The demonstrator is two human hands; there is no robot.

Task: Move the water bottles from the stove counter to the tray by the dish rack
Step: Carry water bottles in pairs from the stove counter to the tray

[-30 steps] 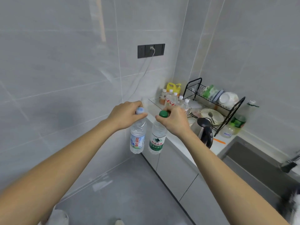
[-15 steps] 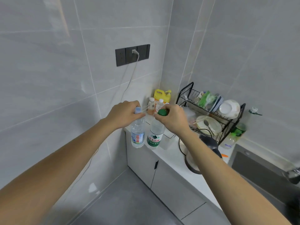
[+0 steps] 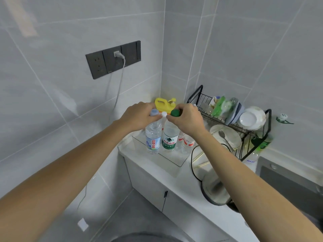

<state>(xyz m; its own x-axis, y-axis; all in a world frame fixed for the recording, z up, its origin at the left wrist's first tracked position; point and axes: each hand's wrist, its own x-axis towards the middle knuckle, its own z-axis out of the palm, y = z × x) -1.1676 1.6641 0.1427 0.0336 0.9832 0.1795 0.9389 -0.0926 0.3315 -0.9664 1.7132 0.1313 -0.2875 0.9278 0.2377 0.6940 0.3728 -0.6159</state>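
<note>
My left hand (image 3: 138, 116) grips the neck of a blue-capped water bottle (image 3: 153, 137). My right hand (image 3: 187, 117) grips the neck of a green-capped water bottle (image 3: 169, 137). Both bottles hang upright side by side over the clear tray (image 3: 174, 158) on the white counter, their bases at or just above its floor. Behind them in the tray stand other bottles with red labels (image 3: 187, 142), partly hidden by my right hand.
A yellow jug (image 3: 163, 104) stands in the corner behind the tray. The black dish rack (image 3: 244, 126) with plates and bowls is to the right. A steel kettle (image 3: 214, 189) with its cord sits near the counter's front edge. The sink (image 3: 293, 186) is at the far right.
Both hands have carried the bottles forward from over the floor to above the tray beside the dish rack. The camera has come closer to the counter.
</note>
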